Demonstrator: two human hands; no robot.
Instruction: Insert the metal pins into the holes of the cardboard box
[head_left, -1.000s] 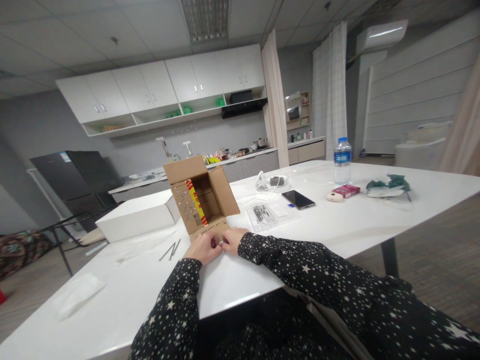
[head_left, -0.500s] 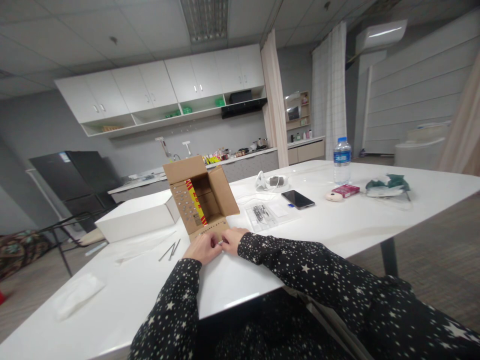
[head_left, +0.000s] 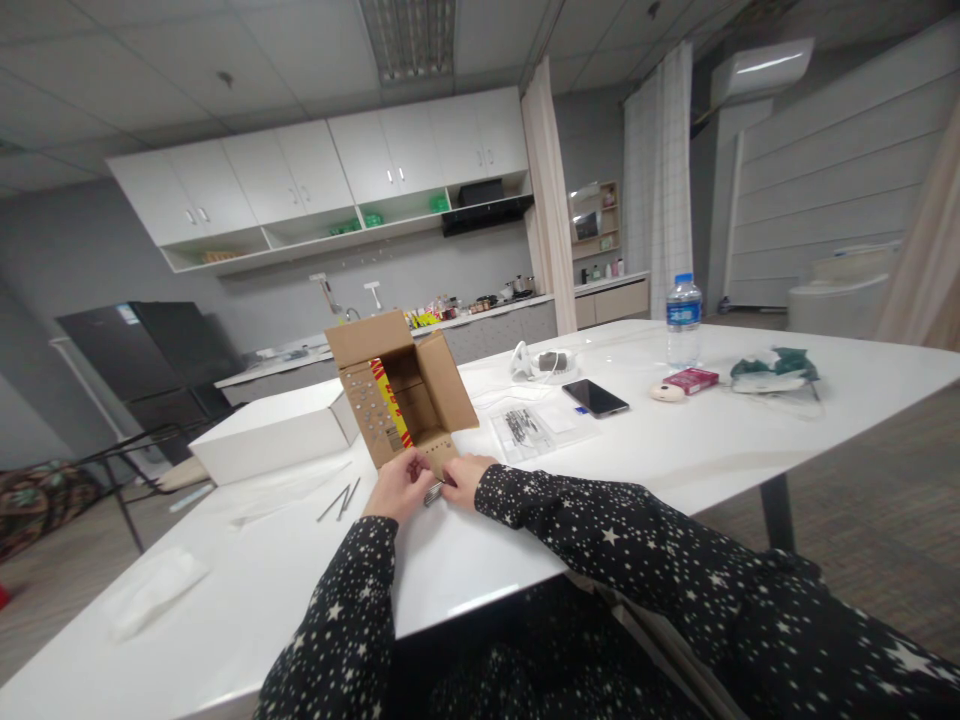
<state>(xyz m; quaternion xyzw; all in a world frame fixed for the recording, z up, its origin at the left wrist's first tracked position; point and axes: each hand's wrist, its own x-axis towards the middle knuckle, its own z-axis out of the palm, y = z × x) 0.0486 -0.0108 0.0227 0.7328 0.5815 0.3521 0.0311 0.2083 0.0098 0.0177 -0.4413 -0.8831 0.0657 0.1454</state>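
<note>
My left hand (head_left: 396, 486) and my right hand (head_left: 465, 478) meet at the near flap of an open brown cardboard box (head_left: 401, 400) that lies on its side on the white table (head_left: 675, 450). A small silvery metal piece (head_left: 433, 491) sits pinched between the fingers of both hands. The flap under my hands has a row of small holes. Rows of small metal fasteners stud the box's left wall, beside a red and yellow strip.
A white flat box (head_left: 274, 430) lies left of the cardboard box, with two thin metal rods (head_left: 341, 499) in front of it. A clear bag of small parts (head_left: 529, 428), a phone (head_left: 596, 398), a water bottle (head_left: 684, 322) and a folded white cloth (head_left: 154, 592) also lie on the table.
My left hand has lifted slightly toward the flap, and the metal piece between my fingers now shows more and sits angled.
</note>
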